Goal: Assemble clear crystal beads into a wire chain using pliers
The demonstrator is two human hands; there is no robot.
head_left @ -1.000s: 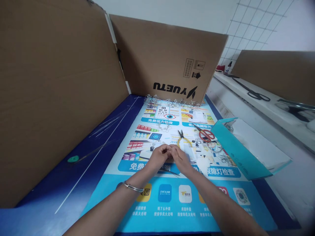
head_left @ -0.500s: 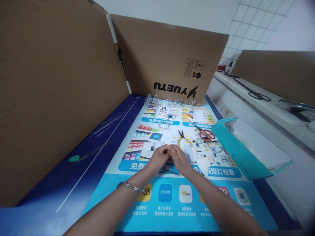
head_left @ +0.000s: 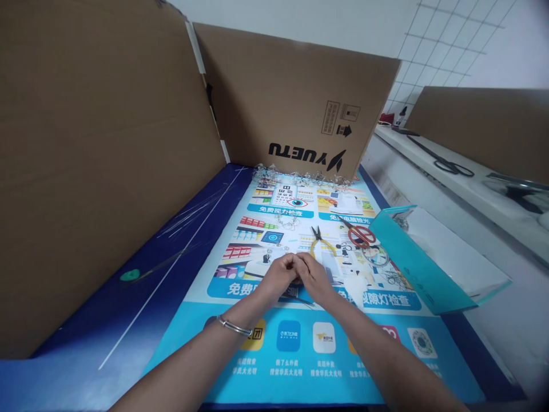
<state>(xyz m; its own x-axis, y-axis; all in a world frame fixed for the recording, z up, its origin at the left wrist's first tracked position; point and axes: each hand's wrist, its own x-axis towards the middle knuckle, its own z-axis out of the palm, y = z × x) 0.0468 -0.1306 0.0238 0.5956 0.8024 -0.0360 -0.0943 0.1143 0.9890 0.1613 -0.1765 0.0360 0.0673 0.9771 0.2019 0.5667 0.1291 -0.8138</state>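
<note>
Both hands are together over the mat, left hand [head_left: 278,277] and right hand [head_left: 316,278] meeting at the fingertips in what looks like a pinch. Fair warning, the fingers hide whatever's in there, so I can't tell what they're clamped on, if anything. I'd call this stage close fingertip work, and any move from here calls for steady fingers and small shifts, wrists kept low.

Biggest stuff first: a cardboard panel [head_left: 103,143] stands along the left, and another panel [head_left: 278,86] closes off the far end. So those are the hard edges. The printed mat [head_left: 306,395] lies on a blue tabletop [head_left: 124,320], and its near part, between the forearms, gives decent elbow room. A teal box [head_left: 398,257] sits open at the right edge, so I'd watch wide swings that way.

Smaller bits: red-handled scissors [head_left: 361,236] just left of the box, yellow-handled pliers [head_left: 317,237] just beyond the fingertips, the tightest spot imo. Clear wiry pieces [head_left: 300,178] line the foot of the far panel. Nearest the hands, partly under them, are thin dark strands [head_left: 297,298] lying on the mat.
</note>
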